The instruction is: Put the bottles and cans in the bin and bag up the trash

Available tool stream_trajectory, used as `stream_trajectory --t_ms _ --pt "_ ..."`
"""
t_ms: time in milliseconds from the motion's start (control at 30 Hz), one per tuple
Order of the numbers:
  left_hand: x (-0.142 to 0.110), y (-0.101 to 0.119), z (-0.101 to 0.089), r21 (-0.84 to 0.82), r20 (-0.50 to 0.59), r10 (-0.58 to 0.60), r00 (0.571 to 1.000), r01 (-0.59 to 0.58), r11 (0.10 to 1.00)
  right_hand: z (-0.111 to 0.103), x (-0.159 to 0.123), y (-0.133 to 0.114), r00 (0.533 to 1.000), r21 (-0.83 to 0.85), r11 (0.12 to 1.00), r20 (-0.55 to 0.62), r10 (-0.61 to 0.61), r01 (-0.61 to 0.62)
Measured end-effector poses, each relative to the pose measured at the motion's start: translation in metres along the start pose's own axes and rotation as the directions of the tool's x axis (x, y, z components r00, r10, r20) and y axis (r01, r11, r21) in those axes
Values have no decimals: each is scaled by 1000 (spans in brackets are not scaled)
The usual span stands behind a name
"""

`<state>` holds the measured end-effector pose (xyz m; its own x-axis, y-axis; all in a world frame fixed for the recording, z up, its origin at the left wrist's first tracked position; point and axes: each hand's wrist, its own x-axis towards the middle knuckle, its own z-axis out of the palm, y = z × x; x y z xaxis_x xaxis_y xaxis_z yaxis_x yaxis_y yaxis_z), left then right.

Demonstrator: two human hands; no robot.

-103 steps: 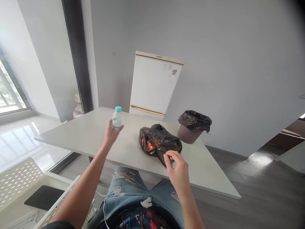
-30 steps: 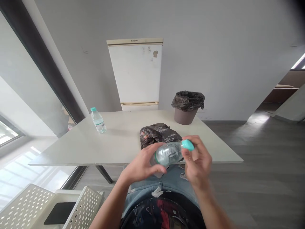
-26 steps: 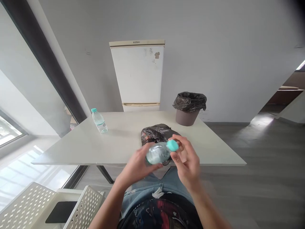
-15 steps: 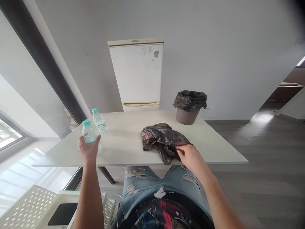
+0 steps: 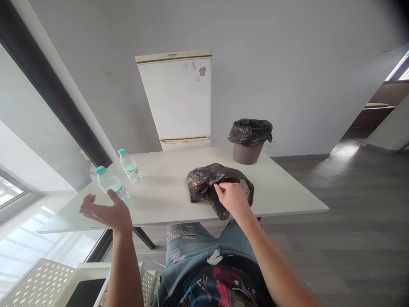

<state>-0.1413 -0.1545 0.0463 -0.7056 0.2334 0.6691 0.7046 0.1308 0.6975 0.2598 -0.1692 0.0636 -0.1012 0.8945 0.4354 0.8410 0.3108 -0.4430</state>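
Two small clear water bottles with teal caps stand on the white table (image 5: 166, 196) at its left end: the nearer bottle (image 5: 109, 183) and the farther bottle (image 5: 129, 166). My left hand (image 5: 107, 212) is open, palm up, fingers spread, just below the nearer bottle and off it. A crumpled black plastic bag (image 5: 207, 183) lies at the table's middle front. My right hand (image 5: 230, 196) is closed in a pinch on the bag's upper edge.
A brown bin (image 5: 247, 151) lined with a black bag stands at the table's far right. A white fridge (image 5: 177, 100) is against the wall behind. White perforated chairs (image 5: 41, 283) are at lower left, beside the window.
I took a second bottle out with both hands, and my left hand set it down beside the first and let go. My right hand went back to the bag and gripped it.
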Motion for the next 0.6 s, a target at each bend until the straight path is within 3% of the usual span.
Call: stream_trajectory --t_ms 67,167,300,367,400,467,600 --pt "-22 20 1 -68 65 146 987 -141 988 8 5 3 995 -28 1000 96 0 3" --pt "-43 44 12 -163 245 293 924 -259 952 21 18 9 995 -94 996 104 5 5" --pt "-45 54 22 -153 211 183 960 -152 976 36 32 17 992 -109 994 122 -14 27" --pt "-45 59 27 -275 336 236 912 -145 951 44 35 21 990 -109 993 141 -22 38" --pt "-47 63 32 -348 426 308 850 -160 924 49 35 23 988 -105 994 150 -25 41" --pt "-56 78 45 -467 569 466 677 -201 861 57 36 25 989 -91 995 148 -23 37" --pt "-96 115 84 -605 669 662 337 -270 749 69 34 23 999 -52 998 39 -23 25"
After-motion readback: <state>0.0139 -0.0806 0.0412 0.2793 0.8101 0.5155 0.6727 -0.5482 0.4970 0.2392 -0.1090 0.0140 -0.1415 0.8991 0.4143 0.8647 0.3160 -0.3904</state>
